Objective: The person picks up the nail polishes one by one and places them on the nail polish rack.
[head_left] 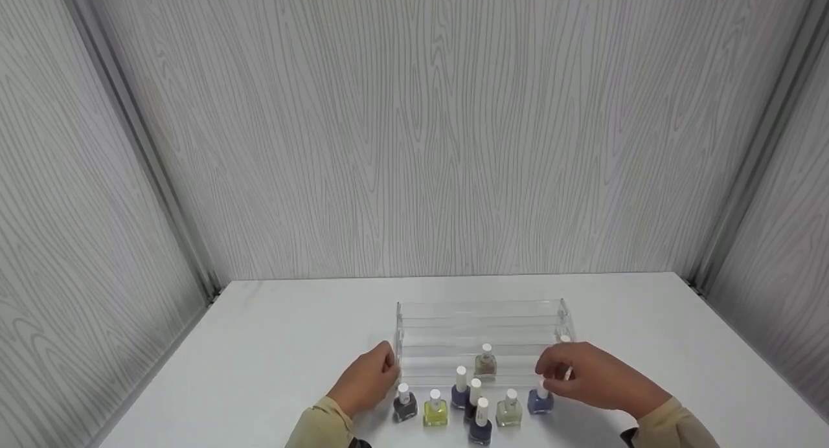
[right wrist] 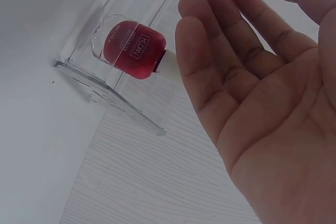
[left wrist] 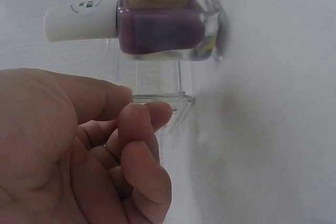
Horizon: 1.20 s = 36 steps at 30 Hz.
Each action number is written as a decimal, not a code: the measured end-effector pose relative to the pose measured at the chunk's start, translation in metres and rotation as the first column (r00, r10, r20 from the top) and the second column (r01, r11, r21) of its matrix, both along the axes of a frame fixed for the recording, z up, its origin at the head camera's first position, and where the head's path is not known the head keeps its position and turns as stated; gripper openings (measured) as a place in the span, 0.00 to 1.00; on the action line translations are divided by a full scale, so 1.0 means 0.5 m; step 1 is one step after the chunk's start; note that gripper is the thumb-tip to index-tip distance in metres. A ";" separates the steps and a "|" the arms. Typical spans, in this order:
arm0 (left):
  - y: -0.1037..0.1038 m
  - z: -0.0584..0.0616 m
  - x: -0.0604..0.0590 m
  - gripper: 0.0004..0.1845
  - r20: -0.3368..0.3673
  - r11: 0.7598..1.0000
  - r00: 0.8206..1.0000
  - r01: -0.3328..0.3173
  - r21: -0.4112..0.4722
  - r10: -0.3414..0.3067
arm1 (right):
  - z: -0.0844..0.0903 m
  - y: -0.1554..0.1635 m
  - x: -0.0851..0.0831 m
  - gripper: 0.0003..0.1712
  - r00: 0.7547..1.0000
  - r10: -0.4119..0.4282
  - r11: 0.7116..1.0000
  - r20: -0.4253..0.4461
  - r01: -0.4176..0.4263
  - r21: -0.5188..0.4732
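A clear stepped display rack (head_left: 479,310) stands on the table. At its left end my left hand (head_left: 368,378) pinches the side panel's edge between thumb and fingertips, as the left wrist view shows. Close by that hand is a dark purple nail polish bottle (left wrist: 163,24) with a white cap. My right hand (head_left: 586,375) is over the rack's right end, its fingers loosely bent and holding nothing. Beside those fingers a red nail polish bottle (right wrist: 134,48) sits in the rack, its body hidden in the head view. A brownish nail polish bottle (head_left: 486,365) sits on a lower step.
In front of the rack stand a yellow bottle (head_left: 436,413), a pale clear bottle (head_left: 510,413), a blue bottle (head_left: 541,403) and several dark ones, including a navy bottle (head_left: 480,432). Wood-grain panels (head_left: 414,144) enclose the white table (head_left: 291,318) at the back and sides.
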<state>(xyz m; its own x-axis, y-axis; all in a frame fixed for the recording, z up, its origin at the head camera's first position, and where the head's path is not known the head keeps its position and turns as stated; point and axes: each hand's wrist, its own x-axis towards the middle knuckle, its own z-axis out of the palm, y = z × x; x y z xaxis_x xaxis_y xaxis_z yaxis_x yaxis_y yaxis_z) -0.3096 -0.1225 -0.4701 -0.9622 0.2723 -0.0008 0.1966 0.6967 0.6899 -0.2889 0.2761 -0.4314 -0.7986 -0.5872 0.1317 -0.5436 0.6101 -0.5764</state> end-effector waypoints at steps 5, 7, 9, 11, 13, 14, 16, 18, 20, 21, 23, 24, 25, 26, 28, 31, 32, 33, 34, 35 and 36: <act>-0.001 -0.001 -0.001 0.07 -0.007 1.000 1.000 -0.003 -0.010 0.003 | -0.002 -0.002 0.000 0.06 1.000 0.025 1.000 0.017 -0.024 -0.011; -0.002 -0.001 -0.002 0.07 -0.011 1.000 1.000 -0.003 -0.018 0.003 | -0.002 -0.004 0.000 0.06 0.999 0.028 1.000 0.027 -0.028 -0.008; -0.003 -0.002 -0.002 0.07 -0.017 1.000 1.000 0.002 -0.021 -0.002 | -0.002 -0.005 -0.001 0.06 0.999 0.030 1.000 0.036 -0.030 -0.002; -0.004 -0.004 -0.002 0.07 -0.024 1.000 1.000 0.008 -0.016 -0.008 | -0.002 -0.006 -0.001 0.06 0.999 0.034 0.999 0.033 -0.034 0.005; -0.005 -0.007 -0.002 0.07 -0.028 1.000 0.999 0.015 -0.011 -0.015 | -0.003 -0.007 -0.001 0.05 0.999 0.037 0.999 0.030 -0.037 0.006; -0.006 -0.008 -0.002 0.07 -0.027 1.000 0.999 0.018 -0.006 -0.018 | -0.003 -0.007 -0.001 0.05 0.999 0.037 0.999 0.026 -0.037 0.008; -0.006 -0.009 -0.003 0.07 -0.026 1.000 0.999 0.020 -0.005 -0.020 | -0.004 -0.007 -0.001 0.05 0.999 0.035 0.999 0.021 -0.035 0.013; -0.006 -0.009 -0.004 0.07 -0.018 1.000 1.000 0.018 -0.003 -0.018 | -0.004 -0.008 -0.002 0.04 0.999 0.025 0.999 0.026 -0.025 0.021; -0.005 -0.009 -0.004 0.07 -0.011 1.000 1.000 0.013 0.000 -0.013 | -0.004 -0.008 -0.002 0.04 1.000 0.012 0.999 0.028 -0.013 0.035; -0.005 -0.009 -0.004 0.06 -0.007 1.000 1.000 0.011 0.000 -0.011 | -0.004 -0.008 -0.002 0.04 1.000 0.007 0.999 0.028 -0.008 0.043; -0.003 -0.008 -0.004 0.06 -0.001 1.000 1.000 0.006 0.000 -0.006 | -0.004 -0.008 -0.002 0.03 1.000 -0.003 0.999 0.027 0.001 0.054; -0.003 -0.007 -0.004 0.06 0.000 1.000 1.000 0.004 -0.002 -0.004 | -0.004 -0.008 -0.002 0.03 1.000 -0.007 0.998 0.027 0.005 0.059; -0.002 -0.007 -0.004 0.07 0.000 1.000 1.000 0.002 -0.003 -0.002 | -0.005 -0.008 -0.002 0.03 1.000 -0.010 0.998 0.027 0.008 0.062; -0.002 -0.007 -0.004 0.07 -0.001 1.000 1.000 0.000 -0.005 0.000 | -0.005 -0.007 -0.002 0.03 1.000 -0.012 0.998 0.026 0.010 0.063; -0.001 -0.007 -0.004 0.07 -0.003 1.000 1.000 0.000 -0.005 0.000 | -0.006 -0.006 -0.001 0.04 1.000 -0.017 0.998 0.023 0.015 0.067; -0.001 -0.008 -0.005 0.07 -0.002 1.000 1.000 0.000 0.003 0.000 | -0.006 -0.004 -0.001 0.06 1.000 -0.027 0.997 0.012 0.026 0.078; -0.002 -0.008 -0.005 0.07 -0.001 1.000 1.000 0.002 0.006 -0.002 | -0.006 -0.004 -0.001 0.07 0.999 -0.032 0.996 0.006 0.031 0.084; -0.002 -0.009 -0.006 0.07 -0.001 1.000 1.000 0.003 0.007 -0.003 | -0.006 -0.004 -0.001 0.08 0.999 -0.036 0.995 -0.002 0.036 0.091; -0.002 -0.009 -0.006 0.07 0.001 1.000 1.000 0.003 0.008 -0.003 | -0.006 -0.003 0.000 0.09 0.999 -0.039 0.994 -0.007 0.040 0.097; -0.001 -0.009 -0.007 0.06 0.003 1.000 1.000 0.002 0.009 -0.002 | -0.006 -0.003 0.000 0.10 0.999 -0.044 0.994 -0.012 0.044 0.104; -0.001 -0.009 -0.007 0.06 0.003 1.000 1.000 0.001 0.005 -0.001 | -0.007 -0.003 0.001 0.11 0.999 -0.048 0.993 -0.017 0.050 0.112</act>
<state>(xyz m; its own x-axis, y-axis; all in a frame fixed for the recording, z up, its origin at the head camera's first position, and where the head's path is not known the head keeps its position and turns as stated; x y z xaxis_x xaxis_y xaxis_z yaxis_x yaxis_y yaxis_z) -0.3133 -0.1232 -0.4748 -0.9618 0.2737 -0.0025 0.1954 0.6928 0.6942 -0.2886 0.2746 -0.4347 -0.8254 -0.5591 0.0790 -0.5192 0.6965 -0.4953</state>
